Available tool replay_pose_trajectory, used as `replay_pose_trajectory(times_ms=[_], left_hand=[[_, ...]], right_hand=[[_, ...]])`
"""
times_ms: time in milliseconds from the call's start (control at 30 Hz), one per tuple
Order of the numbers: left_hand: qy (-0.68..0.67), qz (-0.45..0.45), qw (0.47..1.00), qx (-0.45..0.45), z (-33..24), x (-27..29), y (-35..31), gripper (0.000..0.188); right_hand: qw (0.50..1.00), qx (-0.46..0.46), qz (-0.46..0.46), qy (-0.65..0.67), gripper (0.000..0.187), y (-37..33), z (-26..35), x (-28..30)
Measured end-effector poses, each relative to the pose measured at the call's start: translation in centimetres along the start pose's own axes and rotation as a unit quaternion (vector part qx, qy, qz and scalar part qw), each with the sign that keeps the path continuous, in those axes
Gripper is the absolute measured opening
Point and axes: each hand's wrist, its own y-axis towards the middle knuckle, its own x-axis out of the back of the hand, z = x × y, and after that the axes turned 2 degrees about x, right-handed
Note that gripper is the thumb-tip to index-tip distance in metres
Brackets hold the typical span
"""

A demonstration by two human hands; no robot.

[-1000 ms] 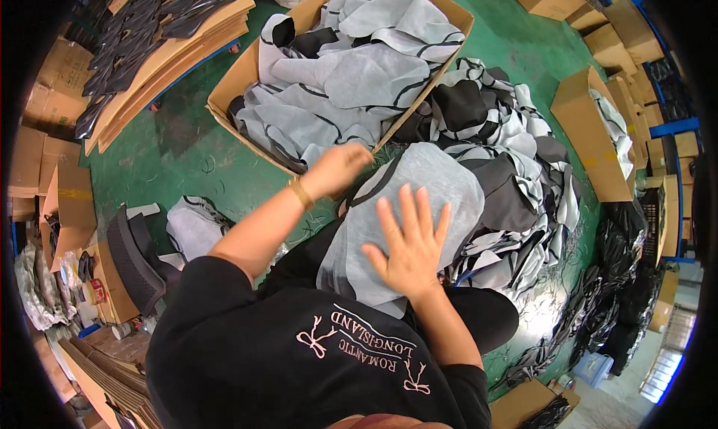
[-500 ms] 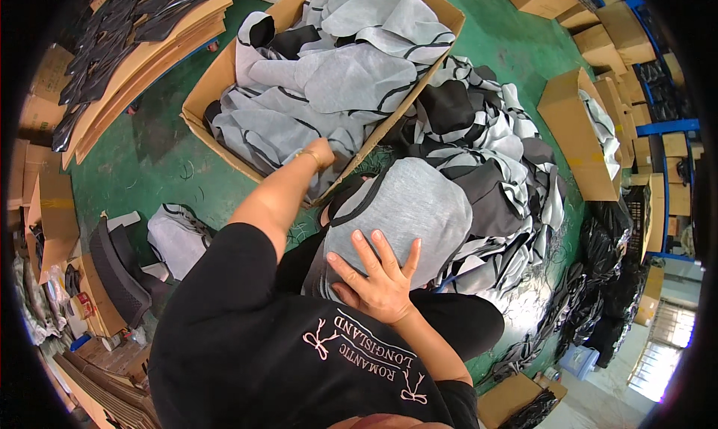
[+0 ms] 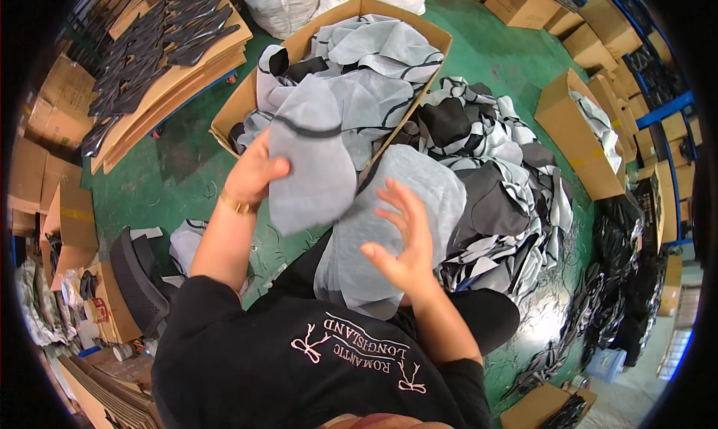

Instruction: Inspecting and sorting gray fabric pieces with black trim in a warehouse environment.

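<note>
My left hand (image 3: 256, 171) grips the left edge of a grey fabric piece (image 3: 310, 178) with a black trim band, lifted in front of the open carton. Above my lap, my right hand (image 3: 404, 238) is raised with its fingers apart and holds nothing. Beneath it a stack of light grey fabric pieces (image 3: 430, 197) lies across my legs. The large open carton (image 3: 226, 122) is filled with similar grey pieces (image 3: 374, 96) edged in black. Part of the lap stack is hidden behind the lifted piece and my right hand.
A heap of grey and black fabric pieces (image 3: 508, 204) lies on the green floor to the right. At the left, black parts (image 3: 183, 25) cover a stack of boards (image 3: 176, 77). Another open carton (image 3: 572, 137) and black plastic bags (image 3: 609, 242) stand at the right.
My left hand has come back from the carton with a grey fabric piece in it. My right hand has lifted off the lap stack and spread its fingers.
</note>
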Motion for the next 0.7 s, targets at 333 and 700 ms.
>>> replay_pose_trajectory(times_ms=[333, 700], left_hand=[[0.053, 0.087, 0.975, -0.199, -4.3, -7.1, -3.3, 0.073], [0.132, 0.167, 0.975, 0.069, -5.6, -9.3, -0.9, 0.027]], right_hand=[[0.979, 0.008, 0.2, 0.031, 0.025, -1.7, 3.8, 1.2], [0.937, -0.094, 0.114, 0.317, 0.087, -1.3, 7.1, 7.5]])
